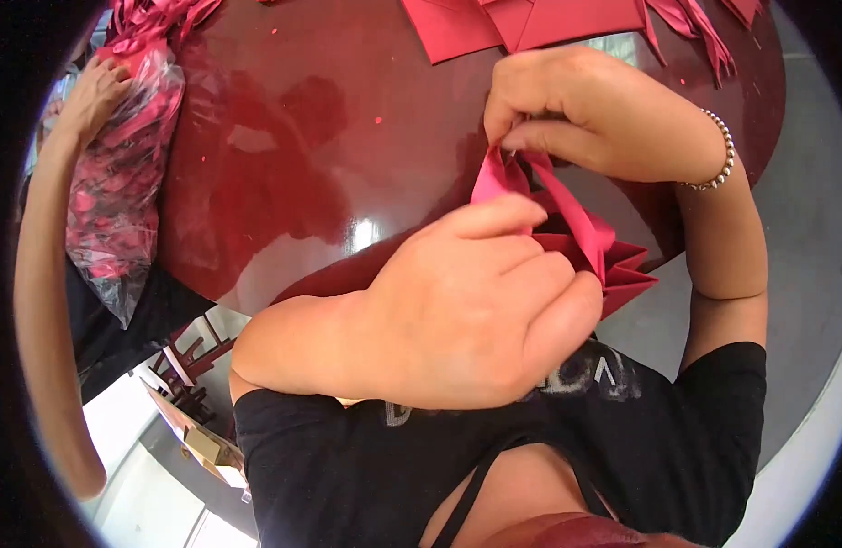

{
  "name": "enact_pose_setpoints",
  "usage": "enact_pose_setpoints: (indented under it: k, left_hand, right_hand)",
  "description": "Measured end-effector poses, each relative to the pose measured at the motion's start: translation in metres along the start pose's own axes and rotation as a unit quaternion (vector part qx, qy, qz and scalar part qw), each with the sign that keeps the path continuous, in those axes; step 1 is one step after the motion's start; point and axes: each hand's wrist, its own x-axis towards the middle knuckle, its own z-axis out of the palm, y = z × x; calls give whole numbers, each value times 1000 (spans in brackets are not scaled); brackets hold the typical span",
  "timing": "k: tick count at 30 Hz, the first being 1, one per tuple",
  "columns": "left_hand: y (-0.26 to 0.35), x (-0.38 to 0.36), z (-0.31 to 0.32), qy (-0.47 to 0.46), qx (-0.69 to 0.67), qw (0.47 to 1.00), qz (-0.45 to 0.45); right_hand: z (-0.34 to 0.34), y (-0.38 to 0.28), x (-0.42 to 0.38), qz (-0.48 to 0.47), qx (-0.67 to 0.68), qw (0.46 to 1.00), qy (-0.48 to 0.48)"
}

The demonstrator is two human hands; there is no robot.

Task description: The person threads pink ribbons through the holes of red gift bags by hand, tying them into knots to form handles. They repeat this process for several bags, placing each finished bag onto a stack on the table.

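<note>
glossy dark-red tabletop [284, 164]. my left hand [494, 310] curls closed on red folded piece [581, 219]; my right hand [585, 114] pinches its upper end, fingertips together.

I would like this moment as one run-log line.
left hand: closed on red pleated paper; right hand: pinching red ribbon; co-worker's hand: at clear plastic bag

Over the glossy red tabletop [421, 137], a hand could pass between the plastic bag [124, 183] and the red folded sheets [576, 23]; the left hand [480, 306] and right hand [571, 114] block the near edge.
</note>
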Motion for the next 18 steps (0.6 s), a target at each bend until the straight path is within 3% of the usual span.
enact_pose_setpoints:
  k: [2, 3, 7, 10, 13, 16, 18]
  left_hand:
    - [-1, -1, -2, -6, 30, 999, -35]
    - [-1, 2, -1, -11, 44, 998, -53]
    - [-3, 7, -7, 14, -5, 990, -138]
    - [-5, 10, -9, 17, -20, 988, -150]
    - [-12, 19, -7, 5, -82, 980, -182]
    - [-23, 17, -9, -8, -163, 960, -229]
    - [-25, 15, -12, -9, -181, 959, -216]
  right_hand:
    - [5, 4, -2, -25, -70, 994, 81]
    - [0, 3, -6, 14, -155, 984, 91]
    - [-1, -7, 0, 137, -198, 970, 33]
    - [7, 5, 0, 116, -253, 956, 89]
    - [5, 16, -6, 70, -276, 952, 114]
    - [-2, 17, -4, 82, -253, 960, 87]
    - [-3, 21, -3, 87, -179, 972, 125]
